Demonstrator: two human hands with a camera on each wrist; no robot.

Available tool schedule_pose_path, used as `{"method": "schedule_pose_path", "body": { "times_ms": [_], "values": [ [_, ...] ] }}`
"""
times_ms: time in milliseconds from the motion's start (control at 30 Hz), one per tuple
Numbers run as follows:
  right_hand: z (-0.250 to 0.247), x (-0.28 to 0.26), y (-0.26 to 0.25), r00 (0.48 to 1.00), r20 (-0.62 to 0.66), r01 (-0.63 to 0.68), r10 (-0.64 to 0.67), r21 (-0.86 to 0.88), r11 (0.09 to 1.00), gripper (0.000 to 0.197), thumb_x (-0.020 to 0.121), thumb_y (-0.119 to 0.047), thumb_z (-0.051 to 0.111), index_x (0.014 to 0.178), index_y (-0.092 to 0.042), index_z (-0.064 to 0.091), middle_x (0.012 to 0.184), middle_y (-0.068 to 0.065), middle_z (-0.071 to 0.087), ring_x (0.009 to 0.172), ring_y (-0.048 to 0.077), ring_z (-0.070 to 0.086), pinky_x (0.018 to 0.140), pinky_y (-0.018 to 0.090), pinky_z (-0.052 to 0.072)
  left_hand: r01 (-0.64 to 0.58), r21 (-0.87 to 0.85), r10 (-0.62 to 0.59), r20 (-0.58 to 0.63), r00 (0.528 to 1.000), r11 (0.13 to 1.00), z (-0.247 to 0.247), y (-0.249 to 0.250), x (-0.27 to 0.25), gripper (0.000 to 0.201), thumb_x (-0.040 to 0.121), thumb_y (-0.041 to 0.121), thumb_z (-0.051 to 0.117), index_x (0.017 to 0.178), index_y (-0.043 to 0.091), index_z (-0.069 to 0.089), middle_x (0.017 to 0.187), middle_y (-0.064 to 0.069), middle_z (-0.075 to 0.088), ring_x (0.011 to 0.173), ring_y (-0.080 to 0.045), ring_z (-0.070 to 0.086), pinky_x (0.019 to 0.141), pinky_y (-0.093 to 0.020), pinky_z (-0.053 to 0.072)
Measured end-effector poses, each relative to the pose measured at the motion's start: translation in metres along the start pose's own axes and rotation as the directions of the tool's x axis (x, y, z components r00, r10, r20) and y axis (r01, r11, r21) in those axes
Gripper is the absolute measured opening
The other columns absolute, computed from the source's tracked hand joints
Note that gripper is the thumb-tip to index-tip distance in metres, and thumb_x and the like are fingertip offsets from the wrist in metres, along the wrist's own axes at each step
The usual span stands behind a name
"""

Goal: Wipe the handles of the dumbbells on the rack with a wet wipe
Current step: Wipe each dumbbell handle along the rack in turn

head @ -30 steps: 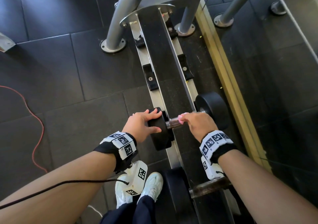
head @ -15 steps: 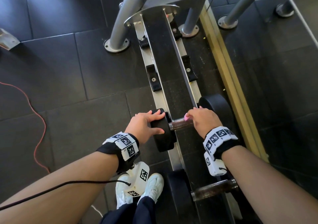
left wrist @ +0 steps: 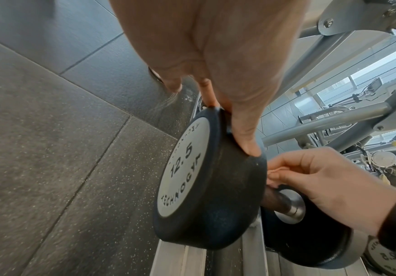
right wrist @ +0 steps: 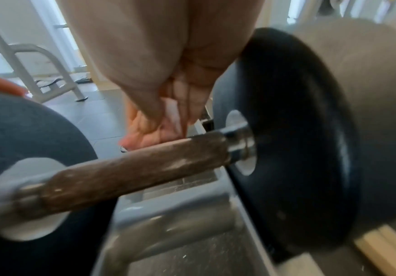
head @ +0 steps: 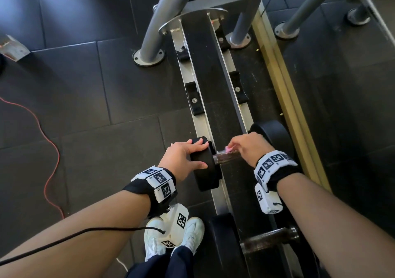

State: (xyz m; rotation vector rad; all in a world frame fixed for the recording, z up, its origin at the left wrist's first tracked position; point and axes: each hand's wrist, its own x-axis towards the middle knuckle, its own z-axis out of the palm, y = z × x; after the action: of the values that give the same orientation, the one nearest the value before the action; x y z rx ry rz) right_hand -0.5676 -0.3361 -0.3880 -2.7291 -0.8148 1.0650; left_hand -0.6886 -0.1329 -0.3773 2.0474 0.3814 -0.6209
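Note:
A black 12.5 dumbbell (head: 206,166) lies across the rack rails (head: 202,126) in the head view. My left hand (head: 186,155) rests on its near weight head (left wrist: 206,179), fingers spread over the rubber edge. My right hand (head: 245,149) is curled over the far side of the brown handle (head: 226,156), pinching a small pale wipe (right wrist: 173,114) between thumb and fingers. In the right wrist view most of the handle (right wrist: 133,173) shows bare below the fingers. A second dumbbell (head: 267,241) sits nearer me on the rack.
Empty black cradles (head: 193,99) line the rails beyond the dumbbell. Grey rack legs (head: 154,27) bolt to the dark tiled floor. A yellow-framed mirror edge (head: 284,89) runs along the right. A red cable (head: 49,149) lies on the floor at left. My white shoes (head: 173,237) stand below.
My right hand has slid along the handle from the near head toward the far head, uncovering more of the bar. The left hand has stayed on the near weight head.

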Motion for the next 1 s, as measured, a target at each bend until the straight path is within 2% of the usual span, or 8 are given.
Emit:
{"method": "schedule_pose_path", "body": {
  "times_ms": [100, 233, 400, 533, 600, 667, 767, 1000],
  "values": [
    [0.001, 0.003, 0.003, 0.998, -0.038, -0.047, 0.042, -0.133, 0.99, 0.026, 0.087, -0.024, 0.071, 0.112, -0.024, 0.062, 0.103, 0.001, 0.067, 0.094, 0.018, 0.063, 0.083, 0.031, 0.051, 0.001, -0.008, -0.001, -0.006, 1.0, 1.0, 0.0, -0.001, 0.001, 0.063, 0.081, 0.029, 0.078, 0.135, 0.043, 0.05, 0.146, 0.021, 0.043, 0.144, -0.003, 0.025, 0.122, -0.046, 0.007],
    [0.013, 0.002, -0.003, 0.99, -0.078, -0.126, 0.117, -0.137, 0.982, 0.014, 0.091, -0.02, 0.064, 0.103, -0.026, 0.058, 0.096, -0.002, 0.068, 0.082, 0.018, 0.063, 0.071, 0.032, 0.053, -0.002, -0.027, 0.002, -0.016, 1.0, 1.0, 0.001, -0.002, 0.001, 0.062, 0.08, 0.029, 0.078, 0.134, 0.042, 0.052, 0.145, 0.021, 0.045, 0.143, -0.003, 0.026, 0.122, -0.046, 0.006],
    [0.021, 0.005, -0.012, 0.994, -0.077, -0.061, 0.074, 0.167, 0.984, 0.015, 0.097, -0.024, 0.056, 0.091, -0.035, 0.063, 0.073, -0.02, 0.063, 0.079, 0.008, 0.063, 0.073, 0.028, 0.052, -0.001, -0.024, 0.0, -0.013, 1.0, 1.0, 0.001, -0.003, 0.001, 0.062, 0.08, 0.029, 0.078, 0.134, 0.042, 0.052, 0.145, 0.021, 0.045, 0.144, -0.005, 0.025, 0.122, -0.049, 0.004],
    [0.02, 0.008, -0.02, 0.989, -0.113, -0.029, 0.098, 0.499, 0.866, 0.016, 0.097, -0.027, 0.056, 0.088, -0.032, 0.068, 0.08, -0.013, 0.071, 0.083, 0.006, 0.067, 0.074, 0.027, 0.052, 0.003, -0.019, -0.003, -0.011, 1.0, 1.0, 0.002, -0.003, 0.001, 0.062, 0.081, 0.028, 0.077, 0.134, 0.043, 0.051, 0.146, 0.021, 0.044, 0.144, -0.006, 0.025, 0.121, -0.05, 0.002],
    [0.015, 0.008, -0.01, 0.975, -0.178, -0.059, 0.135, 0.378, 0.924, 0.01, 0.096, -0.022, 0.058, 0.096, -0.028, 0.066, 0.089, -0.012, 0.068, 0.083, 0.01, 0.066, 0.07, 0.026, 0.052, -0.006, -0.026, 0.005, -0.009, 1.0, 1.0, 0.003, -0.005, 0.002, 0.062, 0.081, 0.029, 0.077, 0.134, 0.044, 0.05, 0.145, 0.022, 0.044, 0.144, -0.005, 0.025, 0.121, -0.051, 0.001],
    [0.013, 0.009, -0.001, 0.986, -0.133, -0.1, 0.1, 0.006, 0.995, 0.014, 0.092, -0.017, 0.063, 0.104, -0.022, 0.061, 0.096, -0.006, 0.067, 0.087, 0.018, 0.065, 0.07, 0.028, 0.048, -0.012, -0.035, 0.012, -0.017, 1.0, 0.999, 0.003, -0.007, 0.003, 0.062, 0.08, 0.029, 0.078, 0.134, 0.045, 0.051, 0.144, 0.023, 0.045, 0.144, -0.004, 0.026, 0.122, -0.05, 0.002],
    [0.019, 0.011, -0.007, 0.991, -0.029, -0.132, 0.129, -0.264, 0.955, 0.013, 0.092, -0.016, 0.061, 0.105, -0.017, 0.055, 0.096, 0.007, 0.066, 0.087, 0.026, 0.064, 0.067, 0.035, 0.048, -0.021, -0.031, 0.02, -0.027, 0.999, 0.999, 0.005, -0.01, 0.004, 0.062, 0.079, 0.031, 0.078, 0.133, 0.046, 0.051, 0.144, 0.024, 0.045, 0.142, -0.003, 0.027, 0.121, -0.051, 0.004],
    [0.025, 0.008, 0.003, 0.979, -0.077, -0.171, 0.189, 0.197, 0.965, 0.014, 0.098, -0.02, 0.054, 0.093, -0.031, 0.061, 0.085, -0.011, 0.065, 0.083, 0.012, 0.064, 0.074, 0.029, 0.055, -0.029, -0.057, 0.027, -0.036, 0.999, 0.998, 0.006, -0.012, 0.004, 0.062, 0.078, 0.03, 0.079, 0.13, 0.049, 0.05, 0.142, 0.024, 0.047, 0.142, -0.003, 0.028, 0.121, -0.053, 0.006]
  ]
}}
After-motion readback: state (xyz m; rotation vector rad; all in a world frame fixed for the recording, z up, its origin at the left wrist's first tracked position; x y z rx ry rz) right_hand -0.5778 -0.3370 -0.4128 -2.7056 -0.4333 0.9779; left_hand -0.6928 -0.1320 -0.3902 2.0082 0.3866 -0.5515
